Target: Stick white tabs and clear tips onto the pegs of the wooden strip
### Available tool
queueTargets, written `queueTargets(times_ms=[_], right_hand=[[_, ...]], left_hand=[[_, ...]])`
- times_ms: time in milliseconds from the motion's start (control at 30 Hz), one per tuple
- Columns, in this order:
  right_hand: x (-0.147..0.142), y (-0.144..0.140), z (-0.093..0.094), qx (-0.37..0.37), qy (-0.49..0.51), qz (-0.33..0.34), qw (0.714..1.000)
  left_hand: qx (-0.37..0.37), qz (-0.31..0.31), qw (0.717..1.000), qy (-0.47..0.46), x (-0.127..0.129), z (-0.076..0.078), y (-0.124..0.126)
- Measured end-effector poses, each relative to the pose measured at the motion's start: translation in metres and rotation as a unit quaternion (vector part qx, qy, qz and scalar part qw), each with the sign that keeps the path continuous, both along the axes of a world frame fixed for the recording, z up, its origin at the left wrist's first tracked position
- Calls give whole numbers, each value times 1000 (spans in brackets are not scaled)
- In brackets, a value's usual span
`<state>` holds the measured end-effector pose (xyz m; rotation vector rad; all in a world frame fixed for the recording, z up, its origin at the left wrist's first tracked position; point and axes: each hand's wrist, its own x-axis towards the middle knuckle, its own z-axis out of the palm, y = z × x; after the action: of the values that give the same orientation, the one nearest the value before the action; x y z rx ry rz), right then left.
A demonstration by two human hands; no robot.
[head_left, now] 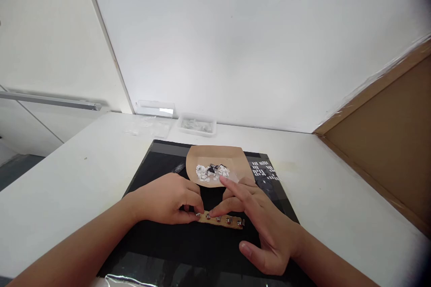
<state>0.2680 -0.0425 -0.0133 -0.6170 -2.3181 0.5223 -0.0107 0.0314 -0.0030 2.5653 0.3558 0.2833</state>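
A narrow tan strip (223,221) carries a row of several small shiny round metal pieces and lies on the black mat (188,251). My left hand (168,199) pinches the strip's left end between thumb and fingers. My right hand (257,219) hovers over the strip with its thumb spread away and its fingers apart. One of its fingertips rests at a metal piece near the left end. Behind my hands is a brown paper tray (215,151) with a heap of small white pieces (203,173) and some black scraps (213,170) in it.
Small white pieces (259,169) lie in rows at the mat's right side. Against the wall stands a clear plastic box (197,124), with clear plastic bags (148,126) to its left. A brown board (387,134) borders the white table (303,161) on the right.
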Motion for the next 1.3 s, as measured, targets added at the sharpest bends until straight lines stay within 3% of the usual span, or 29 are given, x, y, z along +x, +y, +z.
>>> queueTargets(times_ms=[867, 1300], right_hand=[[5, 2, -2, -9, 12, -19, 1000], [13, 3, -3, 45, 70, -52, 995]], left_hand=[[15, 11, 1000, 4, 0, 0, 0], [25, 12, 1000, 12, 1, 1, -1]])
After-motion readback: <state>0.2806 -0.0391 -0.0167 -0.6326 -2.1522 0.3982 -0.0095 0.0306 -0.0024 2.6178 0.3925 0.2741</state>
